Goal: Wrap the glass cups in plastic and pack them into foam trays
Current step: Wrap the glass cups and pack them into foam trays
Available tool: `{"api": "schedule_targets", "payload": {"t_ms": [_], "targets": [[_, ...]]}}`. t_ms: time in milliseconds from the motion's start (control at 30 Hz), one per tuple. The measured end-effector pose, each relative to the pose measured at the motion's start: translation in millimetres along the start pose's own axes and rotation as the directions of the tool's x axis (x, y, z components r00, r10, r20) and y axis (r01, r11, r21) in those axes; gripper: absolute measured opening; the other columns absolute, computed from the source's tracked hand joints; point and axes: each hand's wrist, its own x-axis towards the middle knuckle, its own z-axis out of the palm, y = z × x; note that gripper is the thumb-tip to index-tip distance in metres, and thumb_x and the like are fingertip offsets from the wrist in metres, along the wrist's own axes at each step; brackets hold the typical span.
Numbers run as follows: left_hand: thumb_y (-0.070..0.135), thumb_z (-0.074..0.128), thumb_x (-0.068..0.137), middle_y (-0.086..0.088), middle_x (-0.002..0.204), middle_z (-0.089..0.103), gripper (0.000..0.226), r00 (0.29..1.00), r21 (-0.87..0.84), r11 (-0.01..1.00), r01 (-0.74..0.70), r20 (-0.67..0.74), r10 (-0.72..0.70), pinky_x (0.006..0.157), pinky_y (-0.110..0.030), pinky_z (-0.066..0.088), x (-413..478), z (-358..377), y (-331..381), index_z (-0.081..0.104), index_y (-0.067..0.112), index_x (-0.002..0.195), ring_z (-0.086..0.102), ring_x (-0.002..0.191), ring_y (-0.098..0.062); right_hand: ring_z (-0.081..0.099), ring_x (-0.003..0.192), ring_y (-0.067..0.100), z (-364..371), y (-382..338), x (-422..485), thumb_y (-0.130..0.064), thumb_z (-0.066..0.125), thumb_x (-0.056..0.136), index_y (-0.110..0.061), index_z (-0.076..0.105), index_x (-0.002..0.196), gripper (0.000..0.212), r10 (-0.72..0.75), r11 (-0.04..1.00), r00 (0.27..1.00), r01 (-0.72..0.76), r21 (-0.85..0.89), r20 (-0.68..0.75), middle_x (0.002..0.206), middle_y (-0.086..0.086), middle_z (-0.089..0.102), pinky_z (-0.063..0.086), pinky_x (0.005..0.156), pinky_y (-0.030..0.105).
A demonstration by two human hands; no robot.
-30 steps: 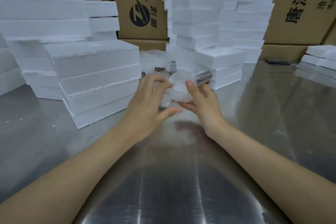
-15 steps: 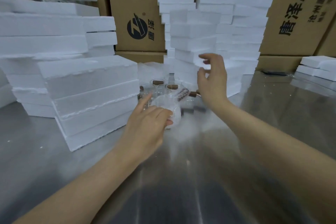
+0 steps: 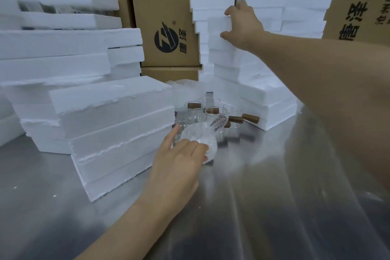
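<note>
Left hand [image 3: 179, 162] holds a wrapped glass cup [image 3: 203, 140] low over the tabletop [image 3: 263, 207]; right hand [image 3: 242, 25] grips a foam tray [image 3: 217, 25].

The left fingers curl over the near side of the cup, which is bundled in crinkled clear plastic, with the forefinger stretched along its left side. Just behind it stands a cluster of bare glass cups [image 3: 200, 112] with brown handles, and a heap of plastic bags [image 3: 183, 91] lies beyond them. The right arm reaches up to the tall foam stack [image 3: 253, 95], its fingers hooked over the top tray's upper edge and its thumb beneath, clamping it. Another foam stack [image 3: 114, 124] stands left of the cups, with cardboard boxes [image 3: 166, 6] behind.
</note>
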Motion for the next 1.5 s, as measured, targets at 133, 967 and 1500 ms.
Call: {"api": "schedule_targets", "payload": {"t_ms": [133,967,1500], "targets": [[-0.008,0.080,0.040,0.002,0.061,0.062,0.041,1.000,-0.018,1.000,-0.022,0.021,0.023,0.099,-0.049,0.047,0,2,5,0.067,0.014,0.073,0.063,0.059,-0.020,0.029,0.130,0.032,4,0,-4,-0.027,0.069,0.085,-0.003,0.043,0.131,0.058,0.059,0.998,0.998,-0.059,-0.027,-0.009,0.143,0.016,0.026,0.047,0.092,0.042],[-0.002,0.079,0.051,0.006,0.063,0.062,0.031,0.994,-0.017,0.999,-0.034,0.101,0.036,0.103,-0.044,0.042,-2,3,9,0.070,0.017,0.074,0.063,0.063,-0.017,0.047,0.088,0.010,5,3,-15,-0.014,0.054,0.093,-0.011,0.056,0.101,0.009,0.371,0.855,0.878,-0.195,0.481,-0.303,0.110,0.004,0.055,0.045,0.079,0.023],[0.003,0.080,0.050,0.006,0.061,0.058,0.031,0.991,-0.056,0.997,-0.046,0.119,0.053,0.101,-0.037,0.038,-3,8,10,0.066,0.019,0.072,0.059,0.061,-0.016,0.022,0.141,0.032,17,-33,8,-0.050,0.062,0.083,-0.018,0.035,0.142,0.073,-0.084,0.978,0.994,0.068,-0.198,-0.076,0.146,0.008,0.036,0.009,0.116,0.055]]}}
